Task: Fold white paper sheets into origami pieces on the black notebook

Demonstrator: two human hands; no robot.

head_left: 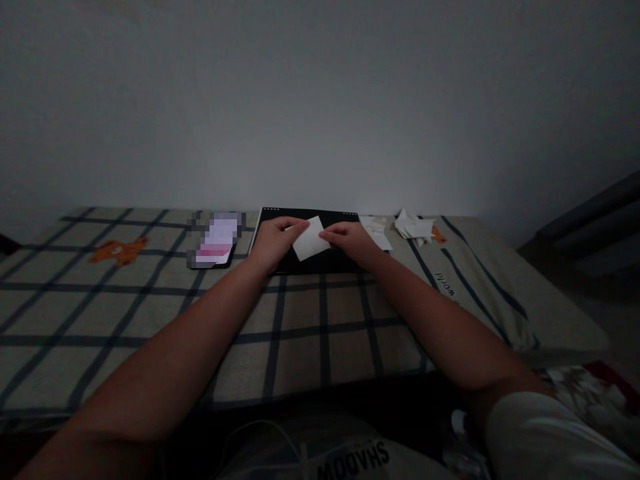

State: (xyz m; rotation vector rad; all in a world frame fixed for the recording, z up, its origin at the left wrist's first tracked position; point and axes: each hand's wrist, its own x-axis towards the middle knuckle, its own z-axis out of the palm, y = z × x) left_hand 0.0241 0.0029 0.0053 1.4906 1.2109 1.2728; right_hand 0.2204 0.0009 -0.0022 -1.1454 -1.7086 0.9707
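Observation:
A small white piece of paper (311,241) is held between both hands, above a black flat board or notebook (325,265) with small holes along its far edge. My left hand (277,241) pinches the paper's left side between thumb and fingers. On the paper's right side, my right hand (350,240) grips it with thumb and forefinger. Just beyond my right wrist lie a few white paper pieces (379,233), partly behind the hand. Whether the held paper has creases is too dim to make out.
A phone with a lit, blurred screen (219,237) lies left of the board. Folded or crumpled white paper (414,225) sits to the right. Everything rests on a checked cloth (300,307) with an orange bear print (119,251). A grey wall (310,107) rises behind.

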